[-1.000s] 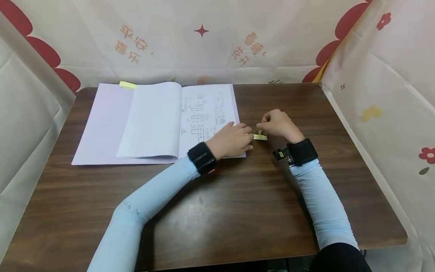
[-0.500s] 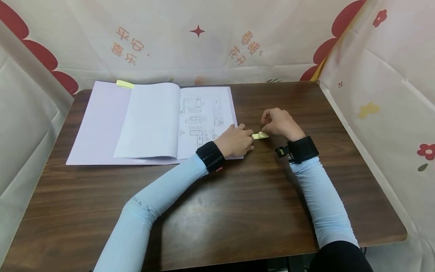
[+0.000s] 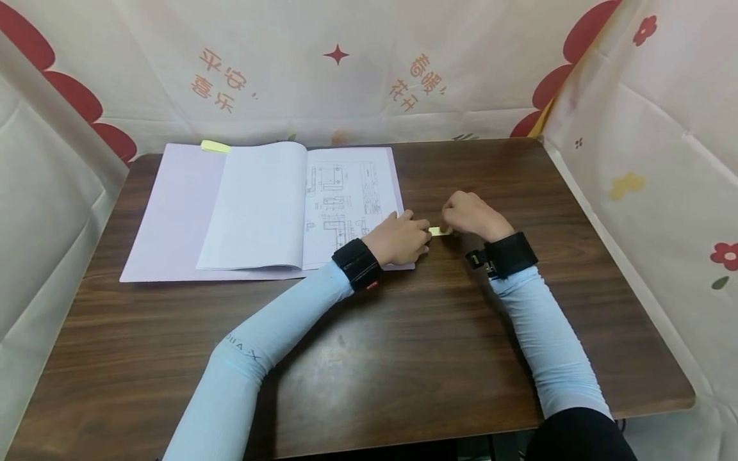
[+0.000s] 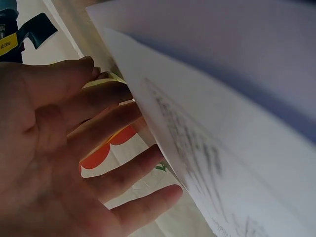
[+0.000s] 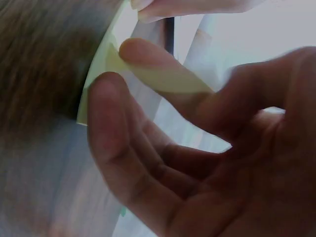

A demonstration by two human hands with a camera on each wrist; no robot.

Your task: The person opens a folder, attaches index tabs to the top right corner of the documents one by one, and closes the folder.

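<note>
A narrow pad of yellow sticky notes (image 3: 441, 231) lies on the table just right of an open folder (image 3: 173, 211). Reaching across the folder's right page, my left hand (image 3: 398, 240) has its fingers spread and fairly straight, its fingertips at the pad's left end. My right hand (image 3: 473, 214) is at the pad's other end, fingers curled. In the right wrist view, its thumb and a finger pinch at the yellow pad (image 5: 101, 69), where a thin leaf looks lifted. Another fingertip (image 5: 145, 11) touches the pad's far end there.
The folder holds a turned blank sheet (image 3: 254, 205) and a page of technical drawings (image 3: 340, 186). A yellow tab (image 3: 215, 146) sticks out at its top left. Printed cloth (image 3: 340, 89) hangs behind the wooden table (image 3: 369, 358) and along its sides.
A second ago my right hand held a raised yellow leaf above the pad. Its fingers have since come down onto the pad's right end. My left hand has stayed nearly still.
</note>
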